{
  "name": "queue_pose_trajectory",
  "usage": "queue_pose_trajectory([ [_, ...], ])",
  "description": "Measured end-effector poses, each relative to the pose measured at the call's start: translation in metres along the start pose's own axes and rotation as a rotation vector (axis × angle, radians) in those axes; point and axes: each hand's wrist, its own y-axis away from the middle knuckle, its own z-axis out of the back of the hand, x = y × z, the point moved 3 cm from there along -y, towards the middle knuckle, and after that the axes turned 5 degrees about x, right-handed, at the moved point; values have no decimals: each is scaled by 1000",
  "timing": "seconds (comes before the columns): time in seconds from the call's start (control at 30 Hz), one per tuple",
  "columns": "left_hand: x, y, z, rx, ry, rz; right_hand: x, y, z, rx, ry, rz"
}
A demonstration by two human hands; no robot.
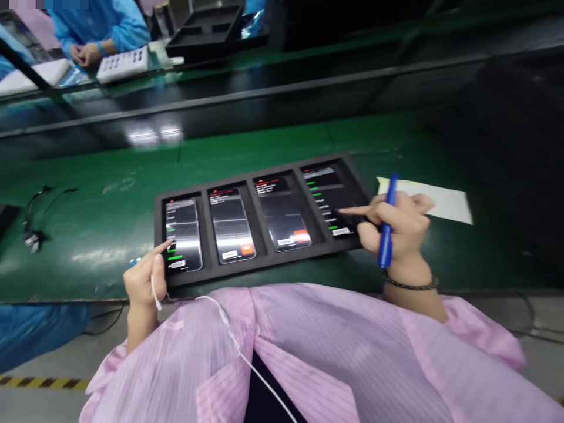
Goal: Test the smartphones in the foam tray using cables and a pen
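Observation:
A black tray (259, 267) lies on the green bench and holds several phones with lit screens. My left hand (143, 279) grips a white cable (155, 294) and its forefinger touches the leftmost phone (183, 235). My right hand (396, 226) is closed on a blue pen (388, 220), held upright. Its forefinger points left and presses the rightmost phone (328, 200). Two more phones, a left one (231, 226) and a right one (282, 214), sit in the middle slots.
A white paper sheet (445, 200) lies right of the tray. Black cables (33, 226) rest at the bench's left. Beyond a dark conveyor, another person's hands (86, 54) rest by a white tray (123, 63) and an empty black tray (205, 29).

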Motion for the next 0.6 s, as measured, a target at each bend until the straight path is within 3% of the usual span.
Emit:
queue_pose_trajectory([
  [0.13,-2,-2,1,-28,19,-6,-7,-5,-7,112,32,-40],
  [0.3,-2,-3,1,-48,28,-5,-6,-8,-9,86,58,-148],
  [0.6,7,-2,2,-81,42,-33,-8,2,-9,51,39,-70],
])
